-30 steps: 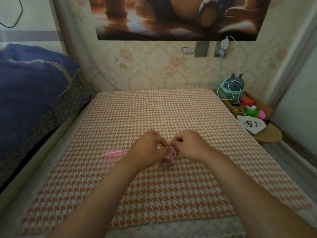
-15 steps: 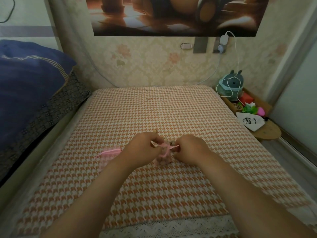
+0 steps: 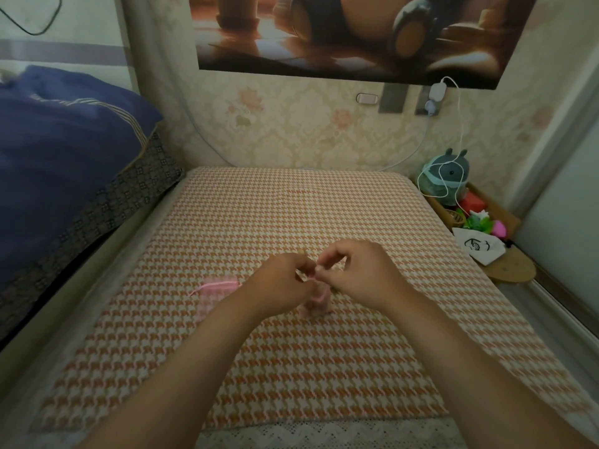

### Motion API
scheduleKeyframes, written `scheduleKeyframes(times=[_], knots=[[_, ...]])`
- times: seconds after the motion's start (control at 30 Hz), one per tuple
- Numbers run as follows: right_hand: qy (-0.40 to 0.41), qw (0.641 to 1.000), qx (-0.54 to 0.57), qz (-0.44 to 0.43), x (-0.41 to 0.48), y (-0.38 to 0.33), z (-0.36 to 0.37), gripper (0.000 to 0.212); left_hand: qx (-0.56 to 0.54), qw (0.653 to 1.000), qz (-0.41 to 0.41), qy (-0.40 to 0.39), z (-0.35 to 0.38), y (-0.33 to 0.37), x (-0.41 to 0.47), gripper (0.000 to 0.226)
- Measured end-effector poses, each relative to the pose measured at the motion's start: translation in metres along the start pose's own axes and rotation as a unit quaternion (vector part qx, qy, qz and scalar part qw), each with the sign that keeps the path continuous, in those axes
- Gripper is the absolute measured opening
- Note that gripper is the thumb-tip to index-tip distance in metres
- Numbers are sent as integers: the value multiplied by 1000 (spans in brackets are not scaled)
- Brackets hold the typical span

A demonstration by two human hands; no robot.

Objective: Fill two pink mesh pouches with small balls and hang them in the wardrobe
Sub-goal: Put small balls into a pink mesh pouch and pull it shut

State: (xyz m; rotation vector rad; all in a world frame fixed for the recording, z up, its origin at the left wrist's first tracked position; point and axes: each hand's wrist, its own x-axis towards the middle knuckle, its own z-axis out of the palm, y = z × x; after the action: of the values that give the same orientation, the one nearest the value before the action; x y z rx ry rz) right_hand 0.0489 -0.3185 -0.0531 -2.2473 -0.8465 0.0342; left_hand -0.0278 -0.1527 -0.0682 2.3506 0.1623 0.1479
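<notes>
A flat pink mesh pouch (image 3: 215, 287) lies left of centre on the houndstooth surface (image 3: 291, 205); beside it, left hand (image 3: 279, 286) and right hand (image 3: 360, 277) each pinch what appears to be the drawstring (image 3: 319, 298) of a bulging pouch (image 3: 317, 306) resting mid-surface

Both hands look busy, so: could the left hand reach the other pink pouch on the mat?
Probably yes: that pouch lies uncovered just beside the left hand, which must first release the drawstring it pinches.
</notes>
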Motion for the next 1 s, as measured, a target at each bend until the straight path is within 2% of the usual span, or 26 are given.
scheduleKeyframes(times=[0.1,0.23,0.33,0.43,0.57,0.67,0.77,0.9,1.0], knots=[[-14,999,-34,-3,0,4,4,12,-16,1000,9,-6,0,2,-2,26],[-8,999,-41,-10,2,3,5,3,-5,1000,12,0,2,3,-2,26],[-15,998,-60,31,0,3,7,9,-6,1000,11,-6,4,2,-1,27],[-27,996,-65,62,2,4,10,4,-15,1000,18,-11,4,-1,2,26],[-8,996,-61,71,7,4,11,10,-46,998,-2,40,4,-10,9,17],[-14,996,-62,69,9,5,10,12,29,998,-22,58,7,-24,18,16],[-28,996,-64,58,9,7,9,12,79,996,-36,32,15,-37,25,27],[-28,996,-64,53,9,6,7,12,106,994,28,-8,24,-39,31,35],[-29,997,-58,50,8,5,7,13,115,993,25,-2,30,-43,37,31]])
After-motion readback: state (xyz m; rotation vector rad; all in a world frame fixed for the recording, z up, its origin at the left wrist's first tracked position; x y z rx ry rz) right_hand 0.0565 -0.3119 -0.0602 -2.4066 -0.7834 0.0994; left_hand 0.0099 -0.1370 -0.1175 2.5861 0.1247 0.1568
